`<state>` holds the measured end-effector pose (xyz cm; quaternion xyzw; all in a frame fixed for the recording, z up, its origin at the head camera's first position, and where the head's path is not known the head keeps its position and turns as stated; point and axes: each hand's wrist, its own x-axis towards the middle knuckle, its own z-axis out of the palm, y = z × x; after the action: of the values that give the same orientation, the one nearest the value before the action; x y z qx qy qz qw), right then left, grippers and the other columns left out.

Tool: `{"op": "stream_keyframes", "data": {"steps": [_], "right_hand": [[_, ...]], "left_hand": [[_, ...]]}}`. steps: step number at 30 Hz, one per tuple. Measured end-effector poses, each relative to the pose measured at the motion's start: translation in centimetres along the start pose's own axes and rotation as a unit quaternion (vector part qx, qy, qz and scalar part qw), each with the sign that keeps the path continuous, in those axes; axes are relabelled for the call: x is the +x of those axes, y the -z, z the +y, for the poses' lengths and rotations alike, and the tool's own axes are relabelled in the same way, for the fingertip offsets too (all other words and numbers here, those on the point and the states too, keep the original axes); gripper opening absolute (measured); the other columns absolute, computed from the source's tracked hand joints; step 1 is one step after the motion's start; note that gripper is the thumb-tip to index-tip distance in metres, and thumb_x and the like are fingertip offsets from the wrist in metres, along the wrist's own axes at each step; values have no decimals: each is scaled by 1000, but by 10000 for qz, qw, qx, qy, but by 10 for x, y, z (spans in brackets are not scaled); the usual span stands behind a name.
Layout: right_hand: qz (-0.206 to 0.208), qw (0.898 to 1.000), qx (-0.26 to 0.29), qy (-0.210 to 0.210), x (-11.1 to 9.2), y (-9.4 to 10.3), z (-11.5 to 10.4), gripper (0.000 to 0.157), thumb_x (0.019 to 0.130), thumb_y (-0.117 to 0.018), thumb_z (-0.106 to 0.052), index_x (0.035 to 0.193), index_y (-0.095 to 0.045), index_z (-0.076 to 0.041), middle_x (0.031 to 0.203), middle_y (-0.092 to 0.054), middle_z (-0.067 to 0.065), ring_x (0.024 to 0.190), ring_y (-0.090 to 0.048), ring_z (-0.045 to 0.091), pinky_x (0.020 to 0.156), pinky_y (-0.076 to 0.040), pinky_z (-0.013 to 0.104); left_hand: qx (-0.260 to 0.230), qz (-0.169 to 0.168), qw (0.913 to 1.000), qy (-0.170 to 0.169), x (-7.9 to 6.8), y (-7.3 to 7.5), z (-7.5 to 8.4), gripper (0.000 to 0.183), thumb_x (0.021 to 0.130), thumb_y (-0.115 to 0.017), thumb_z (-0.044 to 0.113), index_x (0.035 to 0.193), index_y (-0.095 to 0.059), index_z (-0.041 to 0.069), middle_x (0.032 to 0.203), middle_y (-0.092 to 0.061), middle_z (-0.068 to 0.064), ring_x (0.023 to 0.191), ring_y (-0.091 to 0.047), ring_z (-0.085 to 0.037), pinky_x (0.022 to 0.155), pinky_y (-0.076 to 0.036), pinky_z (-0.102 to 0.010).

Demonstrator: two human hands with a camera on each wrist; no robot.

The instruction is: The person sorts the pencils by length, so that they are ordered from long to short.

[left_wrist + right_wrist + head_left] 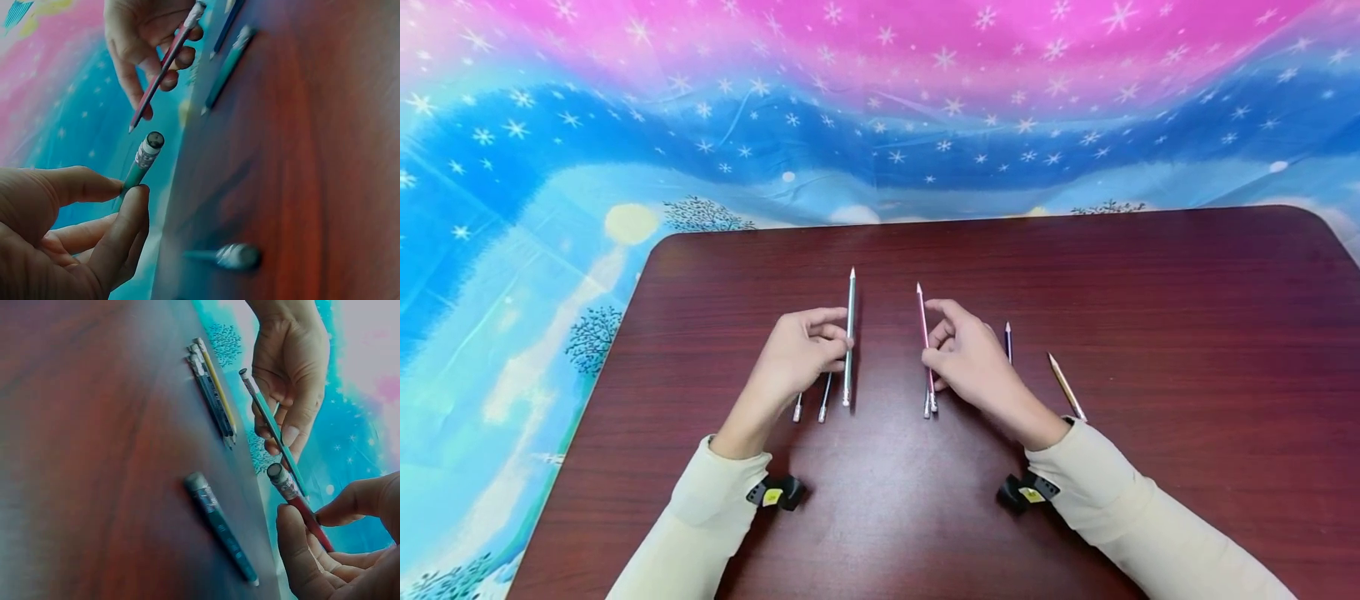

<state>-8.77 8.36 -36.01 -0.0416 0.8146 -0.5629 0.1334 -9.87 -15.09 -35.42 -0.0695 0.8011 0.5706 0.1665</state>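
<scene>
Two cream sleeves (pixel 715 508) are seen nearest the camera, each with a small black device strapped at the wrist, above the brown table (pixel 1150 292). On the left, the left hand (pixel 793 354) is shown pinching a green pencil (pixel 849 333) between thumb and fingertips; the pencil is held lengthwise with its point away from the person. In the left wrist view its eraser end (pixel 152 142) is seen projecting past the thumb. On the table just left of the green pencil, two more pencils (pixel 811 407) are partly hidden under that hand. To the right of the green pencil, the right hand (pixel 966 358) is shown pinching a pink pencil (pixel 923 333) in the same manner, parallel to the green one and clearly apart from it. Another pencil end (pixel 927 408) is visible beside the pink pencil's eraser end. Farther right of the green pencil, a dark blue pencil (pixel 1008 342) and a yellow pencil (pixel 1067 386) are laid on the table.
</scene>
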Motion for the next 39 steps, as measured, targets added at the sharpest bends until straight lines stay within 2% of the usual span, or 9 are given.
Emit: {"op": "stream_keyframes", "data": {"steps": [5, 11, 17, 23, 27, 33, 39], "right_hand": [[-100, 9999, -58, 61, 11, -3, -11, 66, 87, -57, 8, 152, -47, -2, 86, -61, 10, 59, -64, 18, 57, -63, 40], [-279, 9993, 257, -45, 28, -10, -23, 65, 91, -58, 9, 154, -47, -4, 87, -61, 9, 62, -63, 17, 58, -64, 38], [-438, 9961, 724, -267, 47, -18, -28, 64, 94, -58, 10, 155, -46, -6, 88, -63, 11, 68, -65, 17, 59, -65, 37], [-435, 9908, 1202, -449, 62, -26, -30, 66, 93, -57, 13, 155, -46, -5, 86, -63, 12, 66, -65, 18, 61, -66, 41], [-424, 9885, 1315, -614, 69, -31, -29, 67, 93, -57, 13, 156, -45, -6, 88, -64, 15, 69, -64, 19, 61, -66, 40], [-359, 9875, 1368, -700, 79, -36, -27, 67, 93, -53, 13, 157, -45, -6, 97, -65, 23, 69, -63, 20, 59, -65, 37], [-326, 9866, 1430, -715, 91, -42, -25, 66, 93, -53, 13, 156, -46, -5, 90, -65, 15, 67, -62, 19, 56, -63, 33]], "left_hand": [[-226, 75, 9997, -7, 6, 18, 2, 54, 95, -57, -4, 149, -57, 4, 110, -73, -22, 93, -74, -15, 78, -65, -28], [-311, 146, 9993, 153, 16, 41, 6, 53, 99, -60, 0, 151, -56, 8, 115, -75, -18, 111, -74, -22, 80, -65, -28], [-322, 119, 9989, 317, 33, 56, 6, 53, 101, -59, 1, 153, -54, 10, 128, -72, -23, 108, -74, -19, 80, -65, -28], [-307, 165, 9981, 505, 49, 68, 9, 52, 103, -61, 5, 154, -54, 12, 137, -66, -23, 116, -73, -25, 84, -64, -28], [-298, 158, 9975, 614, 60, 72, 12, 52, 104, -61, 6, 154, -53, 11, 142, -65, -22, 119, -71, -27, 85, -64, -27], [-305, 233, 9961, 800, 77, 72, 13, 52, 102, -63, 4, 154, -53, 10, 143, -64, -21, 106, -70, -18, 85, -64, -27], [-98, 314, 9950, 942, 88, 70, 14, 52, 102, -64, 4, 152, -55, 9, 140, -66, -22, 97, -70, -15, 82, -65, -27]]}}
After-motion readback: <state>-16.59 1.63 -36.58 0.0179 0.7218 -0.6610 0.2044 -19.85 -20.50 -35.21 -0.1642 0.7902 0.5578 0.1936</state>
